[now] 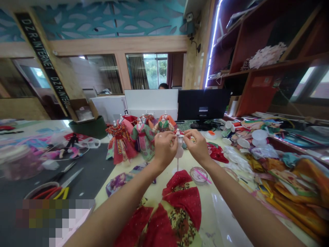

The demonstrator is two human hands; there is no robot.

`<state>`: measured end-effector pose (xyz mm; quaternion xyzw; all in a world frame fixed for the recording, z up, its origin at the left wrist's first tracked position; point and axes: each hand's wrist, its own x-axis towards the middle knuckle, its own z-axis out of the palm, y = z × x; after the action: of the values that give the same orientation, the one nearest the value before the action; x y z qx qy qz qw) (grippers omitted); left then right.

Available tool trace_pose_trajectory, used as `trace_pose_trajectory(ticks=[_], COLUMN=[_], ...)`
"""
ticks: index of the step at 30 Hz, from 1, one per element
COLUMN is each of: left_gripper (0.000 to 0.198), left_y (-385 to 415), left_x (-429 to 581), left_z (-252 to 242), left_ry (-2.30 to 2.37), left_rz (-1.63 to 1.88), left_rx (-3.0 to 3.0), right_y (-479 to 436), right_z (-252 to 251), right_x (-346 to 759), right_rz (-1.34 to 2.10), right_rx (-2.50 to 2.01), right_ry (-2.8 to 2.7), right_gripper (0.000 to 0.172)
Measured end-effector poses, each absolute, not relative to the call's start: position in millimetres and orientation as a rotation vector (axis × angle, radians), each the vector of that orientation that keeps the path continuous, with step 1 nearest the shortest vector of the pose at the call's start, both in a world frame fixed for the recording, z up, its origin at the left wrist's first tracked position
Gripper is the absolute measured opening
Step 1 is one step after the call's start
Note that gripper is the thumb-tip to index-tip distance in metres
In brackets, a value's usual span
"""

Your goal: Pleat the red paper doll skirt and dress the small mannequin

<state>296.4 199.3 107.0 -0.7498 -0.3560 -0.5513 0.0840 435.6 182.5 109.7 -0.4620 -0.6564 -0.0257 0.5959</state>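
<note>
Cloth (169, 212), red floral, lies at the near edge of the surface (214, 209). Small clear dish (198, 175) with a pink stick sits just beyond. Left hand (162, 149) and right hand (197, 146) both pinch the upper end of a slim white doll figure (178, 151), upright mid-surface. Figure appears light and stiff, probably fragile at its thin upper part; lower body looks the safer hold. Dressed dolls (120, 144) stand just behind; black monitor (202, 104) near the far edge.
</note>
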Motion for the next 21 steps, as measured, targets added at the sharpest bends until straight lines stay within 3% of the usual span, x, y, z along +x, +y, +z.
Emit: trace_pose_trajectory(ticks=[21], left_gripper=[0.010], left_y=[198], left_x=[291], left_z=[115], left_ry=[-1.042], left_rz=[-1.917], left_rx=[-2.376], right_y=[179], right_z=[117], right_x=[428], right_rz=[-0.038], right_rx=[-1.058], right_ry=[-1.532], right_gripper=[0.011])
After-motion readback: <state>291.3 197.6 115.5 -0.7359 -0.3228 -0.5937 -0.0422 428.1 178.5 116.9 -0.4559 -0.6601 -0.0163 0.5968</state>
